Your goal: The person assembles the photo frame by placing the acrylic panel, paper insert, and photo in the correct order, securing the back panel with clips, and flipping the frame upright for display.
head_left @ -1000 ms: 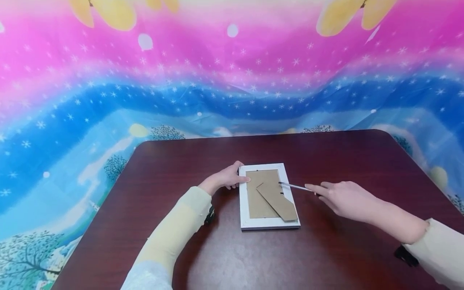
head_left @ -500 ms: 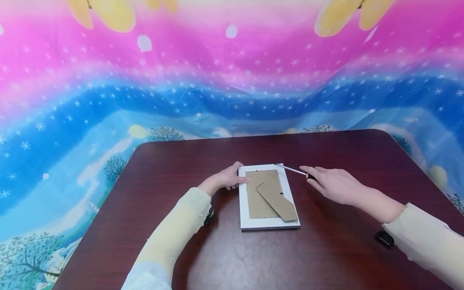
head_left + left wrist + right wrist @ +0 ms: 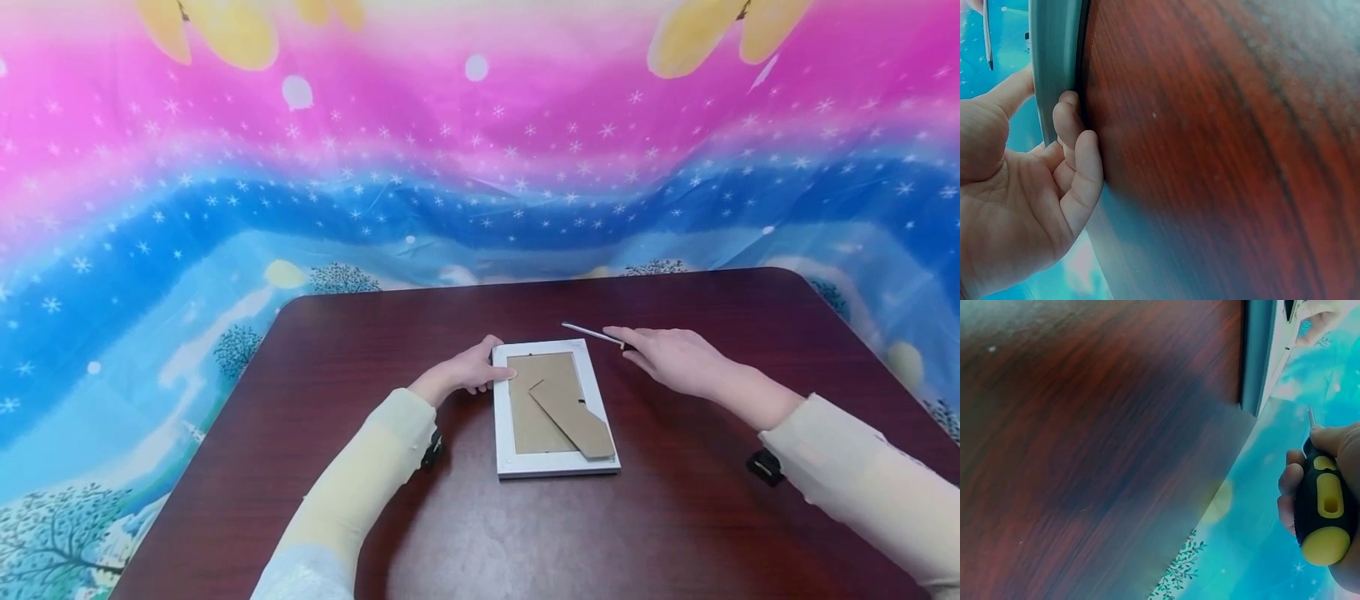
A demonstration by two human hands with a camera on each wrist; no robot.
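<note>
Swung beyond the picture frame (image 3: pixel 557 408) within half a second, gripping a screwdriver (image 3: pixel 592 333) in the right hand (image 3: pixel 678 360); with the left hand (image 3: pixel 471 367), pinching the frame on the bench (image 3: pixel 465 542), long axis pointing away, left and nearward of the right hand.

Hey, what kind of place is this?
Probably an indoor work spot, though I can't tell what kind of building. There's a dark reddish-brown, wood-grained table, a pink-and-blue backdrop printed with snowflakes, and a black-and-yellow-handled screwdriver in the right hand.
</note>
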